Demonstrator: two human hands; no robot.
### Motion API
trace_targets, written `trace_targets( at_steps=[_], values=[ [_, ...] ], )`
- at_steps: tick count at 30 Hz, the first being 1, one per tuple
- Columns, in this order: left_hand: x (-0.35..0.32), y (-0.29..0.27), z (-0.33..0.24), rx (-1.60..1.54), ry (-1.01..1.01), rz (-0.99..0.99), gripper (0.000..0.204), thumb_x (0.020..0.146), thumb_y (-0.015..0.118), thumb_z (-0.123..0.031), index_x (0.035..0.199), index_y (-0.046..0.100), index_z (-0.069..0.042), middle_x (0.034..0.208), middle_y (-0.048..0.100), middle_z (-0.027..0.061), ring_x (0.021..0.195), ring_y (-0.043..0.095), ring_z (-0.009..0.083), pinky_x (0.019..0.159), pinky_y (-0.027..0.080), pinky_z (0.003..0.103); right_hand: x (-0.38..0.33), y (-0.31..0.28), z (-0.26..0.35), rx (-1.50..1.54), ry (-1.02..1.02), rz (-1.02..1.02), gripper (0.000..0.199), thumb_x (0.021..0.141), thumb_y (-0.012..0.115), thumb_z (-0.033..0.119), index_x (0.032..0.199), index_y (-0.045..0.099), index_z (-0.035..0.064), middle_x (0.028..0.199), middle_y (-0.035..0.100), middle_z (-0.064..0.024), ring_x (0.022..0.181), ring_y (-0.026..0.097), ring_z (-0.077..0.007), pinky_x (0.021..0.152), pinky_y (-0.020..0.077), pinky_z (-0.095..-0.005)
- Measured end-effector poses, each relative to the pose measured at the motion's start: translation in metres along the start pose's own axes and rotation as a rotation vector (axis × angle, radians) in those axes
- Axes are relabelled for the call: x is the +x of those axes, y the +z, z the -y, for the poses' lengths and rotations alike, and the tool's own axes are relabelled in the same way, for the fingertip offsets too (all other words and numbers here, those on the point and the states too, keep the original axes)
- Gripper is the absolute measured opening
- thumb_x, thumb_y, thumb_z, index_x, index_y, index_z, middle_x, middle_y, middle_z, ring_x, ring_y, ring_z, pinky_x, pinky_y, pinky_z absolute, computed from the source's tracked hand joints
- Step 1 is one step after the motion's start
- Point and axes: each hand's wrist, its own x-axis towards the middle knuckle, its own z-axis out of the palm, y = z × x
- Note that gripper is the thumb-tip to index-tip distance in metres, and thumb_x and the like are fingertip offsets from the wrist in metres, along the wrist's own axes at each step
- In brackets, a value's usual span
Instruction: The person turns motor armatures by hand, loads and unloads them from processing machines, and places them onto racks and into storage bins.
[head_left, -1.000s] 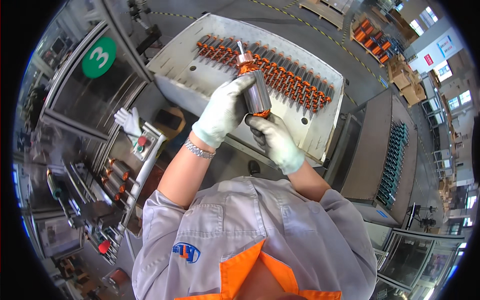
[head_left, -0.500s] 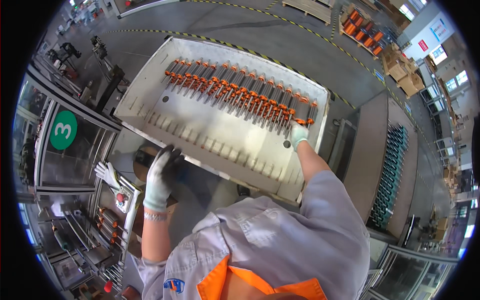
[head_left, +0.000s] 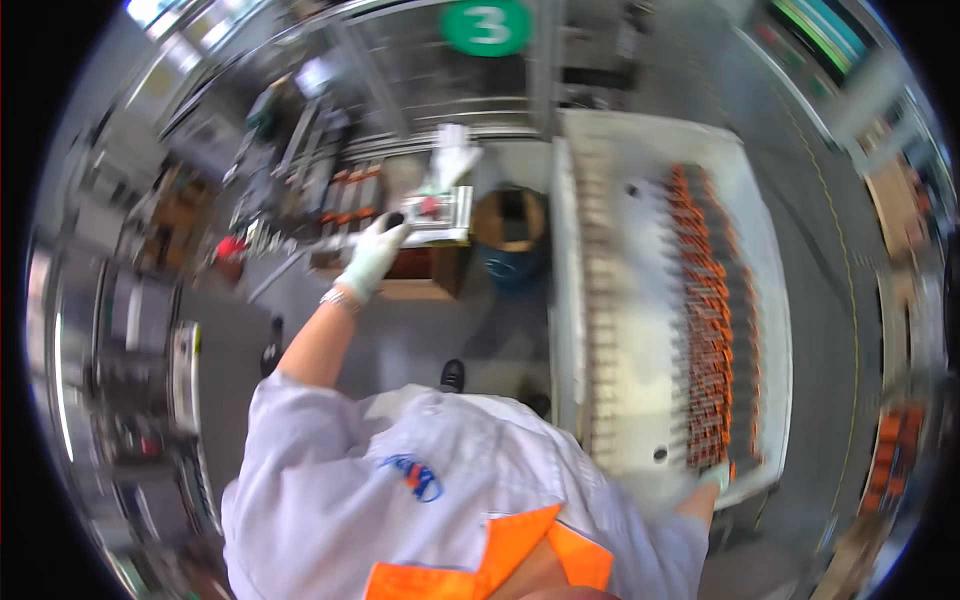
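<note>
My left hand (head_left: 372, 255), in a white glove with dark fingertips, hangs beside a small control box with a red button (head_left: 429, 205). Motion smears its fingers, and I see nothing held in it. At the near end of a white tray (head_left: 625, 400), my right hand (head_left: 716, 476) is by the last of a long row of motor armatures (head_left: 712, 330) with orange copper windings. Its fingers are blurred and partly hidden, so whether it grips an armature does not show. A white glove (head_left: 452, 158) lies behind the control box.
Several more armatures (head_left: 350, 195) lie on the machine left of the control box. Below that box stands a cardboard carton (head_left: 420, 285). A round bin with a blue lower part (head_left: 512, 262) stands between machine and tray. A metal-framed enclosure (head_left: 545, 75) rises behind.
My view has swung left, so the tray now stands on the right. My left hand has come from the tray's edge to beside the control box; my right hand remains at the row's end.
</note>
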Motion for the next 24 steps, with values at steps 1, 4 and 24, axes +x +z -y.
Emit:
trace_targets(
  at_steps=[1,4,24],
  values=[
    [0.016,-0.008,0.019,0.029,0.036,-0.009,0.052,0.087,0.063,-0.036,0.125,0.06,0.0,0.12,0.065,0.0208,0.113,0.061,0.031,0.097,0.045,0.036,0.001,-0.013,0.002,-0.088,-0.014,-0.106,0.054,0.098,0.05,0.038,0.143,0.05,0.0076,0.143,0.053,-0.0078,0.125,0.054,-0.029,0.102,0.0427,-0.0393],
    [0.049,-0.036,0.049,0.333,-0.098,-0.213,0.057,0.084,0.062,-0.039,0.128,0.059,-0.002,0.123,0.063,0.0242,0.118,0.059,0.0364,0.101,0.045,0.041,-0.014,-0.004,0.009,-0.764,-0.13,-0.6,0.055,0.09,0.056,0.05,0.111,0.069,-0.0002,0.107,0.071,-0.0207,0.097,0.067,-0.0346,0.084,0.052,-0.0417],
    [0.196,-0.071,0.14,0.011,-0.26,0.324,0.063,0.075,0.075,-0.047,0.113,0.066,0.001,0.106,0.07,0.0184,0.094,0.069,0.0312,0.075,0.053,0.038,-0.447,0.375,-0.041,-0.71,-1.012,-0.015,0.044,0.096,0.059,0.017,0.133,0.05,-0.0049,0.129,0.057,-0.0193,0.115,0.056,-0.0287,0.103,0.0434,-0.0379]
  ],
)
